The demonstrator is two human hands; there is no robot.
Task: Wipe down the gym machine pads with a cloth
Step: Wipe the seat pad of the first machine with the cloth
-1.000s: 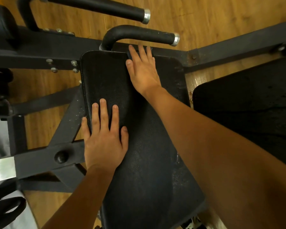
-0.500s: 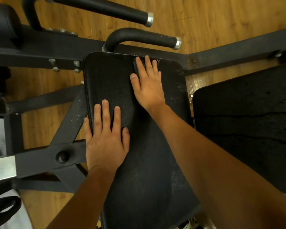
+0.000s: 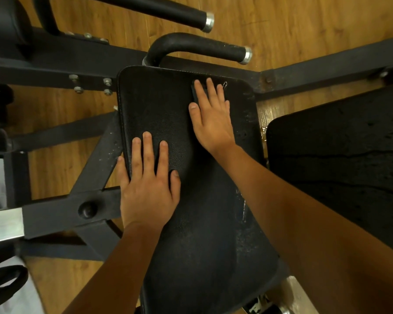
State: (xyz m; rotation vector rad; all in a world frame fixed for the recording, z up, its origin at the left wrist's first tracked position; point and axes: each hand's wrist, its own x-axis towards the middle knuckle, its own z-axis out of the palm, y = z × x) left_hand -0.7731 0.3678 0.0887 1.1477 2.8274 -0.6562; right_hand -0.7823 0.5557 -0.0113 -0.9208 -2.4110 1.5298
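Note:
A black textured machine pad (image 3: 163,105) runs from the upper middle down to the bottom of the head view. My right hand (image 3: 210,120) lies flat near the pad's far end, fingers straight, pressing a dark cloth (image 3: 194,92) whose edge shows beside my index finger; most of the cloth is hidden under the palm. My left hand (image 3: 146,182) rests flat on the pad's left edge, fingers straight, thumb over the side.
Two black padded handles with silver end caps (image 3: 197,47) jut out beyond the pad's far end. Black steel frame bars (image 3: 55,62) cross left and right over a wooden floor (image 3: 281,26). A second black pad (image 3: 338,143) lies to the right.
My right hand with the cloth has slid back toward me along the pad from its far edge. My left hand has stayed in place.

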